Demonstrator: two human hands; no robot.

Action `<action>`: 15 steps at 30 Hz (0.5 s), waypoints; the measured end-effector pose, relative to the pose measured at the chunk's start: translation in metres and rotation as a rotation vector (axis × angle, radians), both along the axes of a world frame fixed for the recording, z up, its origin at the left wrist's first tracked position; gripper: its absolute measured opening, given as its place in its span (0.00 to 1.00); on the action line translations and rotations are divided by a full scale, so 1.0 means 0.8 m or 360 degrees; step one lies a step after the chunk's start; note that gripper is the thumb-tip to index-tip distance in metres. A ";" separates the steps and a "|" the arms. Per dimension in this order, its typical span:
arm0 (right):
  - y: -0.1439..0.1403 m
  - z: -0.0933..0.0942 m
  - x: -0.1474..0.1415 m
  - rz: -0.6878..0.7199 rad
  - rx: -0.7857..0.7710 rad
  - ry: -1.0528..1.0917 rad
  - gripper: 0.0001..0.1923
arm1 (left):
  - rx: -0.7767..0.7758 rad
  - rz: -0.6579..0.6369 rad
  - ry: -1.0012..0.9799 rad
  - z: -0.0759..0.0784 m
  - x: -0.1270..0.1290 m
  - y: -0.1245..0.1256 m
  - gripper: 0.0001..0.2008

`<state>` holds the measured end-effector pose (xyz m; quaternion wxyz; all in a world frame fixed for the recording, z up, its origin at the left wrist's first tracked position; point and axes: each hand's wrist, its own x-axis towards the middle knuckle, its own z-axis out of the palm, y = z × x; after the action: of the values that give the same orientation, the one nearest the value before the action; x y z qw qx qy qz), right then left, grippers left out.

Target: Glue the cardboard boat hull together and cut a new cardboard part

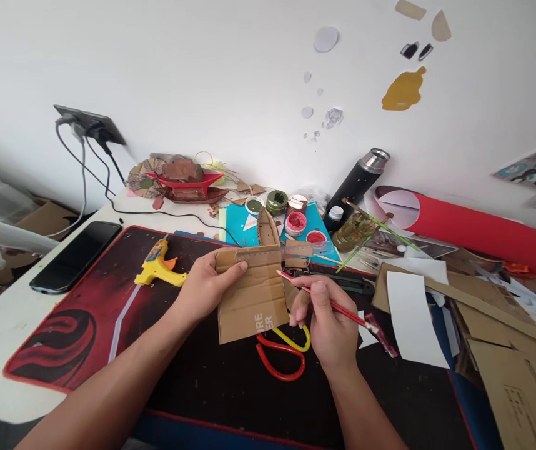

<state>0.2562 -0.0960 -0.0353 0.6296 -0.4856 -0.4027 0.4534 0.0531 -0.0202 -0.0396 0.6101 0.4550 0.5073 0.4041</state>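
Paint pots (pixel 295 222), seemingly red-filled, beyond cardboard (pixel 252 294).

Yellow glue gun (pixel 158 265) lay on the red-black mat (pixel 75 325), phone (pixel 75 255) just left of the mat. Red-yellow scissors (pixel 283 356) sat on the mat too. Paint pots (pixel 296 220) stood near a black flask (pixel 357 181). Red roll (pixel 474 231) sat along the wall, cardboard scraps (pixel 506 350) at right.
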 end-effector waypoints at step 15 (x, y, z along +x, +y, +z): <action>-0.011 0.007 -0.006 0.0214 0.0231 -0.0635 0.17 | 0.0121 -0.0420 0.0319 0.009 0.020 -0.019 0.17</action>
<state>0.2517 -0.1049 -0.0296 0.5391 -0.4912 -0.5823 0.3592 0.0687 -0.0353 -0.0325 0.5865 0.5786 0.4858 0.2919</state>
